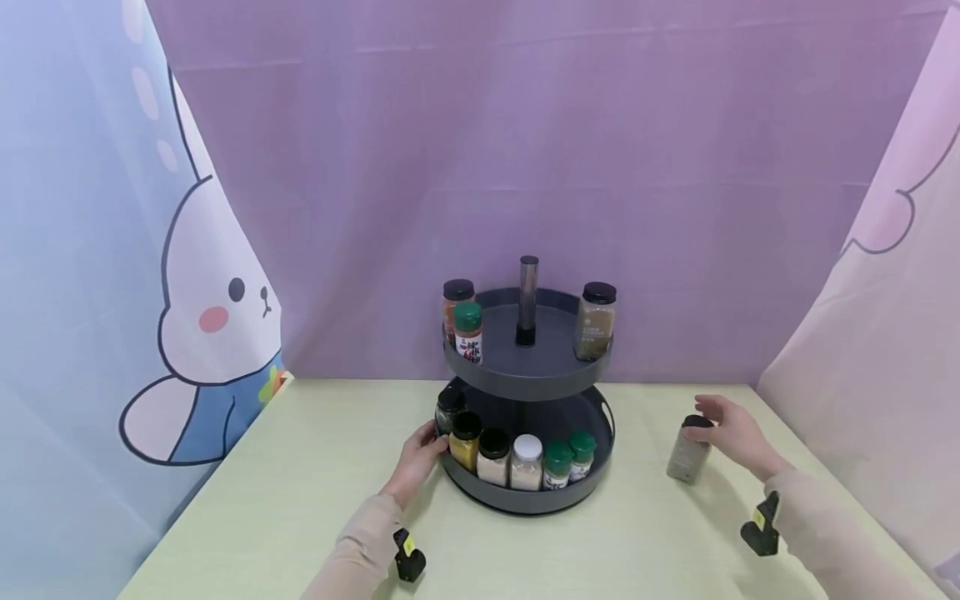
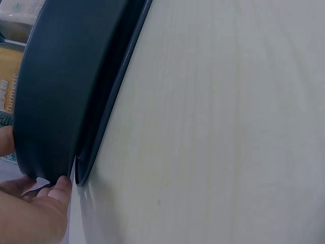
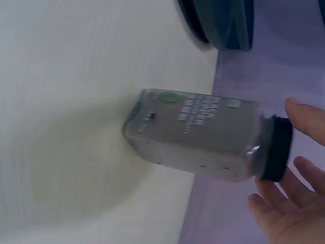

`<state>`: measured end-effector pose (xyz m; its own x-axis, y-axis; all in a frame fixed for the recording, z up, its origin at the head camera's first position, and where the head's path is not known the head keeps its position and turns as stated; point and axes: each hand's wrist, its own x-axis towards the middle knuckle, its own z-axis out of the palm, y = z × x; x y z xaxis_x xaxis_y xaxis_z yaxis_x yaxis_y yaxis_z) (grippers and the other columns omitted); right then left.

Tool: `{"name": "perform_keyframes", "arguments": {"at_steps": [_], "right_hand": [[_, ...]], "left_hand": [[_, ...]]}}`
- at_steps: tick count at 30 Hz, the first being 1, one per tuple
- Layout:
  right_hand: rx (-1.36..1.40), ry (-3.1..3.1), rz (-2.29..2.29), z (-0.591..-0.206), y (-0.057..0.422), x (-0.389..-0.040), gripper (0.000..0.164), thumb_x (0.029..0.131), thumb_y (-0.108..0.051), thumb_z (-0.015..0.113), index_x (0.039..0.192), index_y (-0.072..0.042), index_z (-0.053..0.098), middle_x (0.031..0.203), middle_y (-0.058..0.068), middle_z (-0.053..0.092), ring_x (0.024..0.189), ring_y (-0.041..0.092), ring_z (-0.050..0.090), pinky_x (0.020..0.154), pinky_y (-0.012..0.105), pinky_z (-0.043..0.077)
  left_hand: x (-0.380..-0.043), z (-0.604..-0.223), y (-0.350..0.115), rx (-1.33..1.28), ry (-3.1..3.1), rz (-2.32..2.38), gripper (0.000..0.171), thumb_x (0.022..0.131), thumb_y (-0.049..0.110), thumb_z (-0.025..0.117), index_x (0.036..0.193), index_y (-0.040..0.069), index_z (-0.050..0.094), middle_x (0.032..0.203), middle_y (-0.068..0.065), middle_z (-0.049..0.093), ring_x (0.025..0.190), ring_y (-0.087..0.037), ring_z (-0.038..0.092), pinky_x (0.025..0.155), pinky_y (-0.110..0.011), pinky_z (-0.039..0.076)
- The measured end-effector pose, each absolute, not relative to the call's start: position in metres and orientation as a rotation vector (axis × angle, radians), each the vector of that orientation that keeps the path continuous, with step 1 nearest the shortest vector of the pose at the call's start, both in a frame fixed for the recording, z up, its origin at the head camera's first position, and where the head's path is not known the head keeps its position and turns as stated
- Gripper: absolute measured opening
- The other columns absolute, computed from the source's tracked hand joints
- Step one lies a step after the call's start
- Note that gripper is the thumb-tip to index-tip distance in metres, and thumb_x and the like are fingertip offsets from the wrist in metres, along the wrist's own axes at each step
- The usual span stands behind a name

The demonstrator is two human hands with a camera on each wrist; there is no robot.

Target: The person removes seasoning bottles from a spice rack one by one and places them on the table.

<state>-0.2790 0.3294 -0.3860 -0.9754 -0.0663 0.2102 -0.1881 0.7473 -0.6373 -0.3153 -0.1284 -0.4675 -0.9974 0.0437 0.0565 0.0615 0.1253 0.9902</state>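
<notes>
A two-tier dark grey lazy Susan [image 1: 525, 500] stands on the table. My left hand [image 1: 417, 460] grips the left side of its lower tray, the thumb over the rim and the fingers at the outer wall, seen close in the left wrist view. Off to the right, my right hand [image 1: 738, 435] holds a spice jar [image 1: 687, 458] by its black lid [image 3: 277, 148], thumb on one side and fingers on the other. This square-sided jar has a greyish-brown body with white print and a green mark. It leans slightly, its base close over the table.
Along the lower tray stand several jars, among them a yellow turmeric jar [image 1: 465, 442], a white-lidded jar [image 1: 527, 462] and green-capped bottles [image 1: 557, 465]. On the upper tray [image 1: 525, 385] are a black-lidded jar [image 1: 596, 321], a green-capped bottle [image 1: 468, 333] and a reddish jar [image 1: 458, 304]. A central post [image 1: 528, 296] rises above. Purple cloth [image 1: 562, 167] hangs behind.
</notes>
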Motion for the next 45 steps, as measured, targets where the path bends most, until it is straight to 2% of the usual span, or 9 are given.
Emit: {"name": "perform_keyframes", "arguments": {"at_steps": [5, 10, 15, 27, 35, 45], "right_hand": [[0.241, -2.751, 0.973, -0.371, 0.319, -0.281, 0.068, 0.081, -0.02, 0.069, 0.128, 0.018, 0.037, 0.124, 0.042, 0.045, 0.112, 0.054, 0.042, 0.092, 0.065, 0.04], [0.317, -2.703, 1.035, -0.358, 0.3, -0.278, 0.065, 0.081, -0.014, 0.068, 0.128, 0.017, 0.038, 0.125, 0.042, 0.045, 0.114, 0.051, 0.043, 0.098, 0.062, 0.039], [0.396, -2.691, 1.1, -0.353, 0.277, -0.276, 0.059, 0.08, -0.008, 0.068, 0.127, 0.017, 0.04, 0.124, 0.04, 0.047, 0.113, 0.05, 0.045, 0.098, 0.06, 0.04], [0.581, -2.724, 1.192, -0.357, 0.235, -0.273, 0.054, 0.079, -0.009, 0.069, 0.124, 0.01, 0.047, 0.124, 0.031, 0.053, 0.115, 0.042, 0.048, 0.099, 0.057, 0.041], [0.675, -2.772, 1.281, -0.364, 0.219, -0.271, 0.058, 0.076, -0.012, 0.072, 0.126, 0.006, 0.048, 0.127, 0.027, 0.053, 0.117, 0.04, 0.047, 0.102, 0.057, 0.038], [0.791, -2.787, 1.227, -0.375, 0.206, -0.273, 0.054, 0.075, -0.009, 0.073, 0.121, 0.009, 0.051, 0.12, 0.028, 0.057, 0.109, 0.039, 0.053, 0.095, 0.057, 0.044]], "left_hand": [[-0.316, -0.467, -0.129, -0.104, -2.342, -2.076, 0.055, 0.093, 0.01, 0.049, 0.139, -0.011, 0.027, 0.143, -0.033, 0.031, 0.13, -0.04, 0.03, 0.109, -0.053, 0.029], [-0.317, -0.467, -0.13, -0.113, -2.339, -2.08, 0.054, 0.093, 0.009, 0.048, 0.139, -0.011, 0.027, 0.143, -0.033, 0.031, 0.13, -0.04, 0.03, 0.109, -0.053, 0.029], [-0.316, -0.467, -0.131, -0.108, -2.338, -2.071, 0.054, 0.093, 0.01, 0.049, 0.139, -0.011, 0.028, 0.142, -0.033, 0.032, 0.129, -0.04, 0.031, 0.109, -0.053, 0.03], [-0.312, -0.468, -0.132, -0.108, -2.361, -2.059, 0.055, 0.094, 0.012, 0.049, 0.14, -0.01, 0.027, 0.143, -0.032, 0.031, 0.13, -0.04, 0.029, 0.109, -0.054, 0.029], [-0.311, -0.467, -0.131, -0.107, -2.368, -2.071, 0.056, 0.095, 0.014, 0.048, 0.14, -0.009, 0.026, 0.144, -0.032, 0.029, 0.131, -0.04, 0.028, 0.109, -0.054, 0.029], [-0.31, -0.464, -0.13, -0.125, -2.383, -2.066, 0.057, 0.095, 0.015, 0.047, 0.141, -0.009, 0.024, 0.145, -0.032, 0.028, 0.131, -0.041, 0.027, 0.109, -0.055, 0.027]]}}
